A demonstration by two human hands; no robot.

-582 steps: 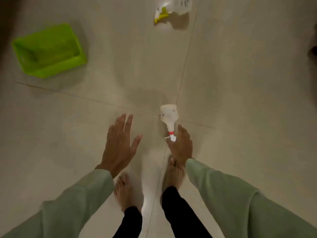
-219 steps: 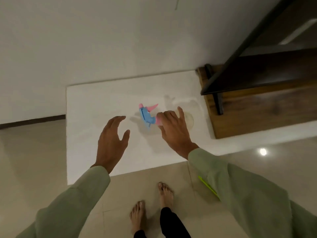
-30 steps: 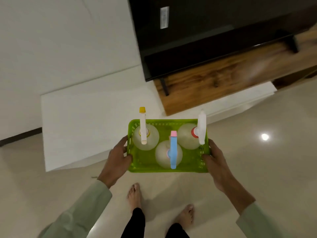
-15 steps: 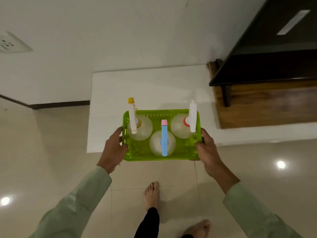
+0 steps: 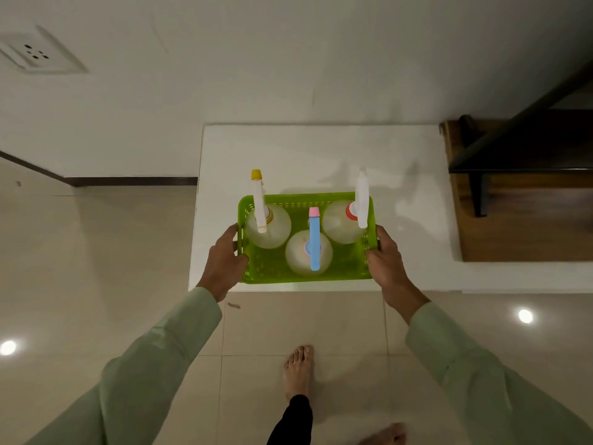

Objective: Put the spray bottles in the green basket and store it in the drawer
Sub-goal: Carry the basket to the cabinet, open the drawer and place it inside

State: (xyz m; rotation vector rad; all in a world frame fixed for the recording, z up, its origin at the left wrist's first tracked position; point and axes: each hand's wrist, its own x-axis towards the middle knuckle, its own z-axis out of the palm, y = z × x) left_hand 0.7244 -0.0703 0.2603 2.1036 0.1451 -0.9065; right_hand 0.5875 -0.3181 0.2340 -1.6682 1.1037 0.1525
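Fingers (image 5: 239, 234) of my left hand (image 5: 222, 263) and right hand (image 5: 386, 261) clamp the green basket (image 5: 272, 271) by its short ends above the white ledge (image 5: 321, 149), keeping it level so its three spray bottles (image 5: 308, 252) stay upright.

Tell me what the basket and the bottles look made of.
Basket: likely moulded plastic, glossy bright green, with perforated grid walls.
Bottles: probably translucent, cloudy white plastic; their spray heads look like opaque coloured plastic.
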